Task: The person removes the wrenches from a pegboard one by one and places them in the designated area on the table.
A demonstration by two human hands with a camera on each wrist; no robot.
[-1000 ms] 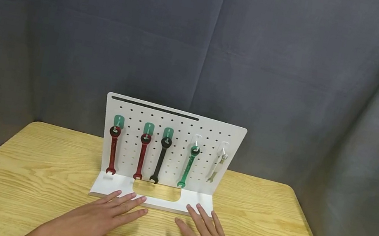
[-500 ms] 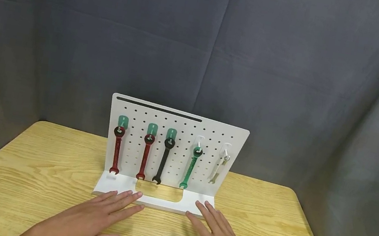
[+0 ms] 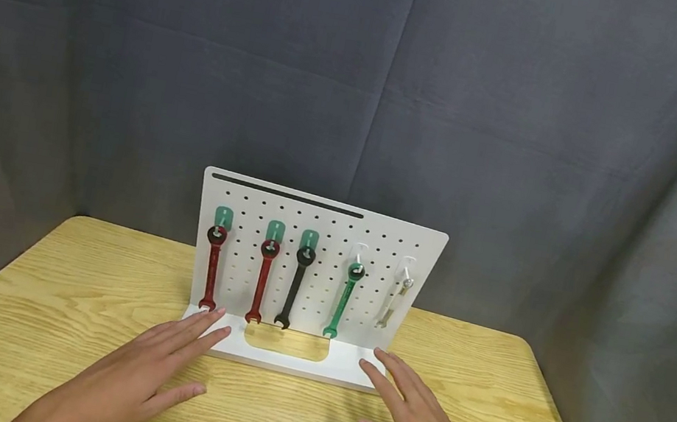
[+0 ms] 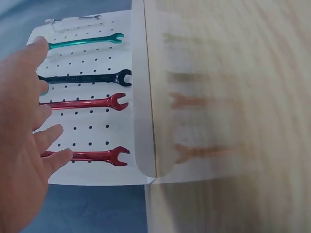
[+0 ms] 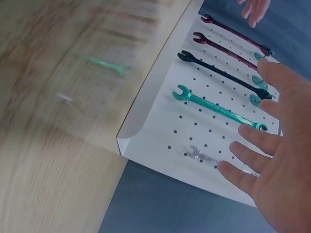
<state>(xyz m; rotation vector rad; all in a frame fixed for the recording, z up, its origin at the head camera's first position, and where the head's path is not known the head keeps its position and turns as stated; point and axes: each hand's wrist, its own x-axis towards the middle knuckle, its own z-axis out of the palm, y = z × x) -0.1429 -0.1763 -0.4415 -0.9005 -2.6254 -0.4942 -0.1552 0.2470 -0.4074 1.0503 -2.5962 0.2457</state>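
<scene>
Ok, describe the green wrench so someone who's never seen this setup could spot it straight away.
On the wooden table, find the white pegboard. In the head view, look along its hanging row, between the black wrench and the small silver wrench at far right. The green wrench hangs there, the only one whose body is green.

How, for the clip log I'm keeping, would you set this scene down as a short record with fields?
stand: white pegboard on a wooden table
wrenches: five, all hanging
order, left to right in the head view: first red wrench, second red wrench, black wrench, green wrench, small silver wrench
left hand: fingers extended, holding nothing, nearest the first red wrench
right hand: fingers extended, holding nothing, nearest the board's right end
backdrop: gray fabric
</scene>
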